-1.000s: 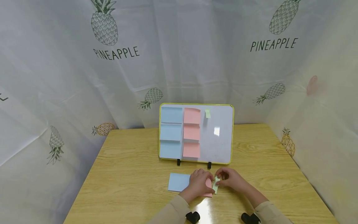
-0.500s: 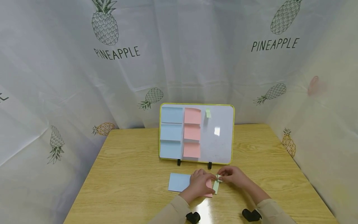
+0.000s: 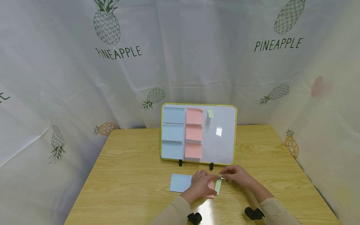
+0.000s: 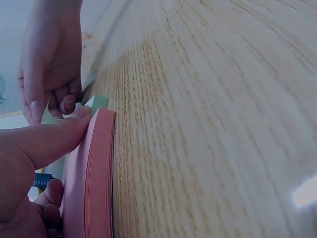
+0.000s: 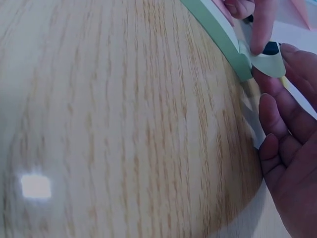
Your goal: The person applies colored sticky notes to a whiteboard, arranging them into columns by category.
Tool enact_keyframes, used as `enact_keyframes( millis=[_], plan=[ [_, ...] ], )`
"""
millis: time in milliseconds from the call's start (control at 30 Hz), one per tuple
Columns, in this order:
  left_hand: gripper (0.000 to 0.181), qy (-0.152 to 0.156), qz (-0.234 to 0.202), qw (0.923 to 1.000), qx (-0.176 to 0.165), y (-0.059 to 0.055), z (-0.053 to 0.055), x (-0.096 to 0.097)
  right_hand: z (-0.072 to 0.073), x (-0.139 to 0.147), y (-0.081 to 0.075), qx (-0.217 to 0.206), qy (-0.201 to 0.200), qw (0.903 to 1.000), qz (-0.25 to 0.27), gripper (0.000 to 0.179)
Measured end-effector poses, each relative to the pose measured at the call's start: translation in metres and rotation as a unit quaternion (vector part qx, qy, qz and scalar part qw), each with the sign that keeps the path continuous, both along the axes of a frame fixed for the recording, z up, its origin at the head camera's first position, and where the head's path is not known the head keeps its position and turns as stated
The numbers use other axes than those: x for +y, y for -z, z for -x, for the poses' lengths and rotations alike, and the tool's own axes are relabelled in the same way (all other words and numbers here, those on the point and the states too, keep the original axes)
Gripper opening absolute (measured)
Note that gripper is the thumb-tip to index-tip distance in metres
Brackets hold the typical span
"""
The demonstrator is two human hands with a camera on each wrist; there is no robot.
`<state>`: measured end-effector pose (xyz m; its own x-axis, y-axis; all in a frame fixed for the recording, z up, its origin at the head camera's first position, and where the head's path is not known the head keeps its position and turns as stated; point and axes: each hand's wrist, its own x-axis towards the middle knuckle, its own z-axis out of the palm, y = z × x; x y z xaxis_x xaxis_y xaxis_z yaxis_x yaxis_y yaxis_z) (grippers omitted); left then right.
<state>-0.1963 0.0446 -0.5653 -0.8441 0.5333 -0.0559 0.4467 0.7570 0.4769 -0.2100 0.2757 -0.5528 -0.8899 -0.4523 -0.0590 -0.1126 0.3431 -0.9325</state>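
Note:
My left hand (image 3: 200, 184) lies over a pink sticky note pad (image 4: 94, 173), with its index finger reaching the far end of a narrow green sticky note pad (image 3: 218, 187) and its thumb near the close end. In the right wrist view that index finger presses down beside a lifted, curling green sticky note (image 5: 271, 67). My right hand (image 3: 237, 175) pinches this note's free end between thumb and index finger; its other fingers curl loosely. The note still joins the pad. A blue sticky note pad (image 3: 180, 182) lies left of the pink one, its right part hidden.
Behind the hands a whiteboard (image 3: 216, 151) with a yellow frame leans on black feet (image 3: 212, 166). It bears columns of blue notes (image 3: 172, 132) and pink notes (image 3: 194, 132), plus one small green note (image 3: 210, 113). A pineapple-print curtain (image 3: 188, 62) surrounds the wooden table (image 3: 126, 175).
My right hand has moved slightly up and right, lifting the green note's end off its pad. My left index finger has stretched onto the pad's far end.

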Motion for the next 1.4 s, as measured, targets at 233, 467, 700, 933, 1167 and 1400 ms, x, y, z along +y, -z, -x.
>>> enact_keyframes(
  millis=[233, 467, 700, 933, 1167, 1400],
  plan=[
    [0.066, 0.004, 0.012, 0.9999, 0.005, -0.003, 0.0, 0.0, 0.0, 0.001, -0.005, 0.001, -0.02, 0.9998, -0.001, 0.021],
    [0.068, 0.003, 0.014, 0.9999, 0.003, -0.007, 0.0, 0.0, 0.001, 0.001, -0.009, -0.004, -0.032, 0.9994, 0.013, 0.022],
    [0.069, 0.004, 0.021, 0.9998, 0.001, -0.008, 0.001, 0.0, 0.004, 0.002, -0.006, -0.006, -0.032, 0.9993, 0.021, 0.023],
    [0.068, 0.007, 0.031, 0.9994, -0.011, -0.008, 0.001, 0.001, 0.012, -0.001, -0.002, 0.0, -0.004, 1.0, -0.004, 0.024],
    [0.07, 0.006, 0.023, 0.9995, -0.022, -0.01, 0.001, 0.002, 0.018, -0.005, -0.002, 0.024, 0.029, 0.9985, -0.039, 0.017],
    [0.078, -0.008, 0.014, 0.9999, -0.005, -0.011, -0.001, 0.0, 0.018, -0.008, -0.003, 0.035, 0.058, 0.9964, -0.05, 0.017]
  ],
)
